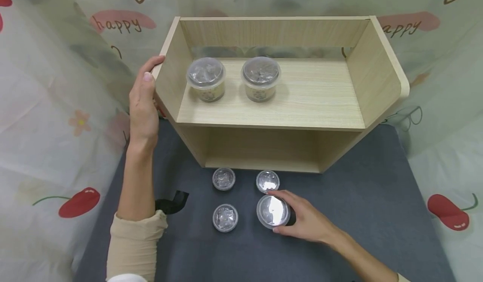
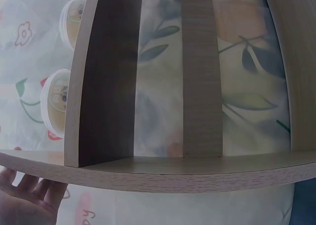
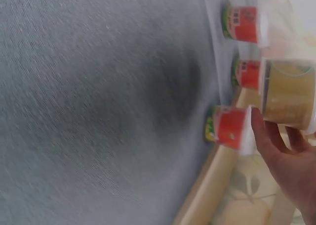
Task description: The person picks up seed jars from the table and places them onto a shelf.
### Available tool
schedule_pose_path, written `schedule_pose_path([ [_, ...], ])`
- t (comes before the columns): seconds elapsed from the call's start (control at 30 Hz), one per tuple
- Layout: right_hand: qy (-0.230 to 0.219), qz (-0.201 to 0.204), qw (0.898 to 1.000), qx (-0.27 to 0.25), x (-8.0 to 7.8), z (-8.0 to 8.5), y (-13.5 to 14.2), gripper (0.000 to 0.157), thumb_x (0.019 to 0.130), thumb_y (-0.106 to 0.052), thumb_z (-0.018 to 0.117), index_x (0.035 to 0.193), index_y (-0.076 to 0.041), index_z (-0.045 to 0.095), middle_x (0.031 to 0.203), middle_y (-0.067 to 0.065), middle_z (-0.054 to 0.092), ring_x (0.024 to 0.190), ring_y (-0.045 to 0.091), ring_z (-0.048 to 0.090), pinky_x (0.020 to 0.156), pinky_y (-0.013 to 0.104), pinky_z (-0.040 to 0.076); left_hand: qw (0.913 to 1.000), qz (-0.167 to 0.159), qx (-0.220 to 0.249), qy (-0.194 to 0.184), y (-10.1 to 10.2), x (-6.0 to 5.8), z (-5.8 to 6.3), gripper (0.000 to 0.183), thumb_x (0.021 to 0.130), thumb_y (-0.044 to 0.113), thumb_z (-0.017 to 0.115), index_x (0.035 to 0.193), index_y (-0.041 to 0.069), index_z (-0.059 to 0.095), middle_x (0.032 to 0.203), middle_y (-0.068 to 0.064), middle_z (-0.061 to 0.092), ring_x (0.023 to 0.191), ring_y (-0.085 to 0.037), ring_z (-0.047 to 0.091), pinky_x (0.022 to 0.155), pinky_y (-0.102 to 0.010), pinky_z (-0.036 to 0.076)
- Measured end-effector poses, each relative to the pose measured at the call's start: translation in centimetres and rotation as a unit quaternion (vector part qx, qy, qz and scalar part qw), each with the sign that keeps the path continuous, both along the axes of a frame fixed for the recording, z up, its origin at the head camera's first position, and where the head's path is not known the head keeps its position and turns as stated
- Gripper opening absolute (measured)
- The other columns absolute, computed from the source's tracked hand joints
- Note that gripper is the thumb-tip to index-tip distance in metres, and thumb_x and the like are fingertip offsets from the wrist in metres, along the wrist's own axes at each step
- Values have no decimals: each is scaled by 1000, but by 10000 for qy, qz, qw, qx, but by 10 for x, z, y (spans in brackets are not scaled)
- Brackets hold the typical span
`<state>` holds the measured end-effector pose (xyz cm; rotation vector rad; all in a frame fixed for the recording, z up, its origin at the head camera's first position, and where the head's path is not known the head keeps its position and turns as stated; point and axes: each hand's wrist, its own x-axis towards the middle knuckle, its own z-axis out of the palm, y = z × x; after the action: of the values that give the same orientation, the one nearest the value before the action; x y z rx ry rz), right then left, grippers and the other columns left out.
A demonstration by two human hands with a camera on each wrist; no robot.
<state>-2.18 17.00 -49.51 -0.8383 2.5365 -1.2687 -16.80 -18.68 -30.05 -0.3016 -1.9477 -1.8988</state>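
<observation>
My left hand (image 1: 145,102) grips the left side panel of a pale wooden two-tier shelf (image 1: 271,114); in the left wrist view its fingers (image 2: 39,188) lie at the panel's edge. My right hand (image 1: 307,219) holds a clear-lidded tub (image 1: 271,210) between thumb and fingers, raised off the table. The right wrist view shows the tub's yellowish contents (image 3: 289,94). Two similar lidded tubs, a left one (image 1: 206,78) and a right one (image 1: 260,78), stand on the upper tier.
Three smaller lidded cups stand on the dark grey cloth before the shelf: back left (image 1: 224,179), back right (image 1: 267,180) and front left (image 1: 225,218). Their sides are red in the right wrist view. A black strap (image 1: 173,202) lies near the left forearm. Patterned curtains (image 1: 53,106) surround the table.
</observation>
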Motion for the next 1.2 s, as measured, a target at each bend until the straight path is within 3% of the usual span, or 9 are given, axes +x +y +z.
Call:
schedule_pose_path([
  [0.27,-12,38,9998,-196,-10,32,10,84,76,-34,87,148,-29,44,138,-10,53,121,12,54,99,34,45,10000,2,13,50,0,0,0,40,107,25,34,138,16,58,101,-10,58,70,-19,48,51,-28,32],
  [0.5,228,66,9992,-322,-18,54,16,84,76,-30,87,148,-23,44,141,-7,52,122,13,54,99,30,45,10000,59,-53,25,-1,0,-2,40,107,25,35,138,16,58,91,-9,55,59,-17,42,44,-27,29],
  [0.7,414,-76,9979,-492,-21,68,20,89,74,-20,88,148,-19,41,137,-2,55,112,12,58,93,25,46,9999,76,-114,-10,-1,1,-1,41,107,27,34,139,17,57,94,-9,56,61,-18,43,44,-27,29],
  [0.9,548,-113,9965,-620,-26,85,25,87,72,-12,89,147,-15,43,134,-1,57,110,11,59,94,20,46,9999,63,-147,9,0,0,-1,41,107,26,34,139,17,57,84,-8,53,58,-17,41,44,-27,29],
  [1.2,852,-235,9929,-799,-34,117,31,89,70,-6,88,147,-12,44,132,0,57,108,12,59,87,20,50,10000,21,-86,3,0,0,0,40,107,27,34,139,17,57,84,-9,53,59,-17,42,45,-27,30],
])
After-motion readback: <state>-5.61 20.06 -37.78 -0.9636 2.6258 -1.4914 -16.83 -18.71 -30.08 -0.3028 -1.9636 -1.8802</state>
